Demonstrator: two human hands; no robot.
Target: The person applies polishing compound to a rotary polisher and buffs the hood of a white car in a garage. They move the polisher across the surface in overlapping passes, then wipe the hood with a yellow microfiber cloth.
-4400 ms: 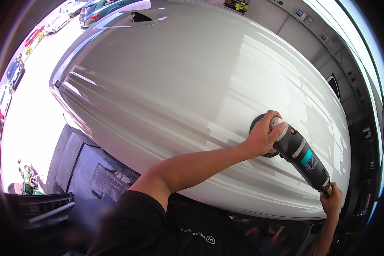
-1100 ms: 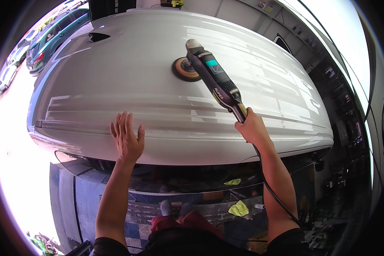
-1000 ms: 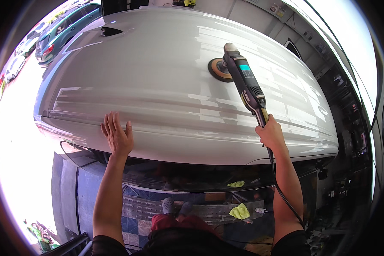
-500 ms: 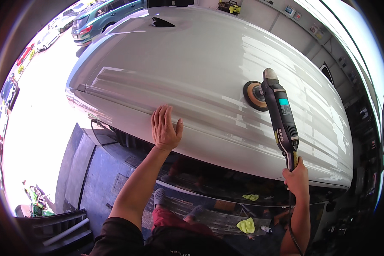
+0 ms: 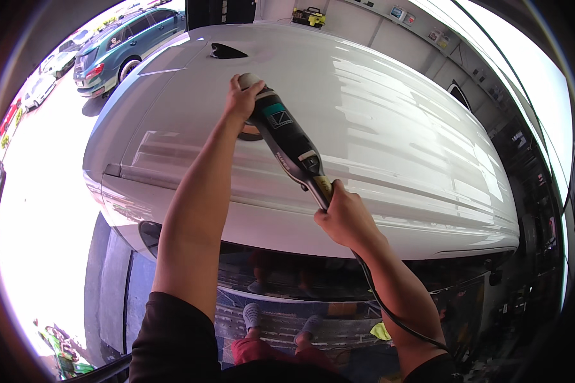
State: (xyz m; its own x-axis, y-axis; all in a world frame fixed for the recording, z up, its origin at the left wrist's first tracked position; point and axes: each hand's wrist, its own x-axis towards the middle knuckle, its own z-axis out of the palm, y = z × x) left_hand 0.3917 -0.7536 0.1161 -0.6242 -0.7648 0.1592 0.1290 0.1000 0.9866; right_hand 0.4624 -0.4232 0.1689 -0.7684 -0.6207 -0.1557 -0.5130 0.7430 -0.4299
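Note:
A black car polisher (image 5: 294, 142) with a teal label rests over the white car roof (image 5: 191, 83), slanting from far left to near right. My right hand (image 5: 346, 216) is wrapped round its rear handle, and the power cord (image 5: 380, 290) trails from there along my right forearm. At the front end my left hand (image 5: 243, 99) grips the pale rounded head, thumb over the top. An orange-brown pad (image 5: 250, 133) shows only in part beneath the head; my left forearm and the tool hide the rest. It appears to be against the roof.
A black shark-fin antenna (image 5: 228, 52) stands up from the roof beyond my left hand. Below the car's side are my feet on a slatted platform (image 5: 275, 319), with a yellow-green cloth (image 5: 381, 331) beside my right arm. A teal car (image 5: 129, 48) is parked outside, far left.
The polisher has moved left across the roof and turned to point far left. My left hand has left the roof edge and taken hold of the polisher's head.

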